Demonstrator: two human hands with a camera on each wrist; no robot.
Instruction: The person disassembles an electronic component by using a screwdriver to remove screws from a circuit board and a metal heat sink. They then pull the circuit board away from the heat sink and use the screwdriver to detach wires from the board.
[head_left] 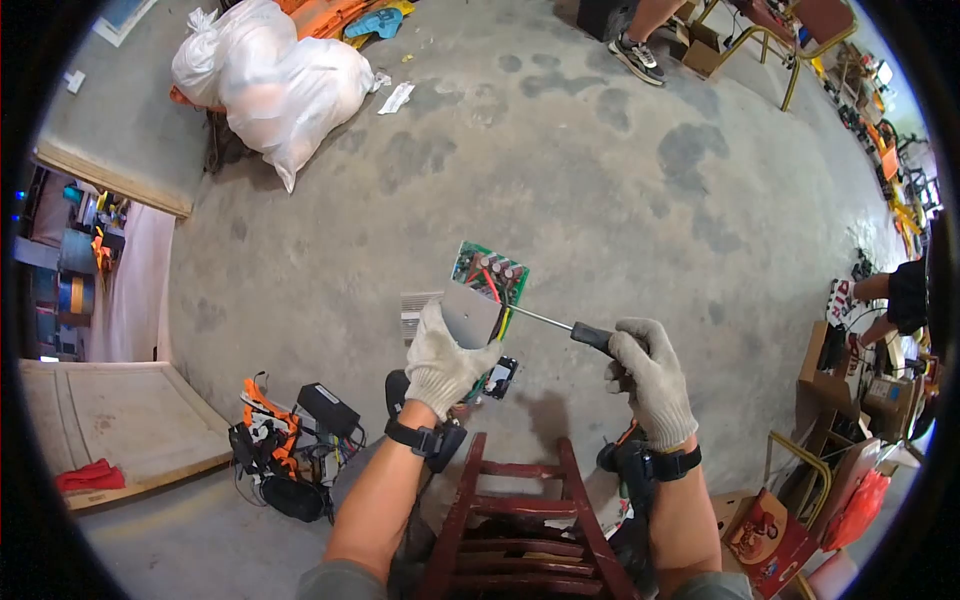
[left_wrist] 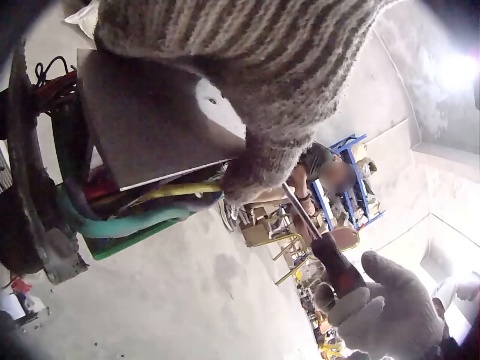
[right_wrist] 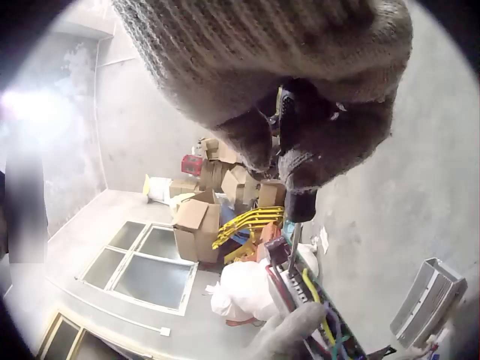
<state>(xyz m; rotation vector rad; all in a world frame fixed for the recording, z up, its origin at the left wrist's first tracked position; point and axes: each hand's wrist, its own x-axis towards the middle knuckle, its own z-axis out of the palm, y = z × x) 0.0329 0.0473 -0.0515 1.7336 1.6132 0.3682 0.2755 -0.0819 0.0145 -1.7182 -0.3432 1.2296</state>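
Note:
My gloved left hand grips a green circuit board with a flat grey metal plate over part of it. Red, black, yellow and green wires run along the board's edge, the green wire plainest in the left wrist view. In my gloved right hand is a screwdriver, held by its dark handle. Its shank points left, and the tip meets the board's wired edge in the head view. From the right wrist, the screwdriver shank reaches down to the board, partly hidden by the glove.
A finned grey metal part lies on the floor just behind the left hand. A dark red wooden stool stands between my legs. Orange and black parts are heaped at left. White bags sit farther off; cardboard boxes stand at right.

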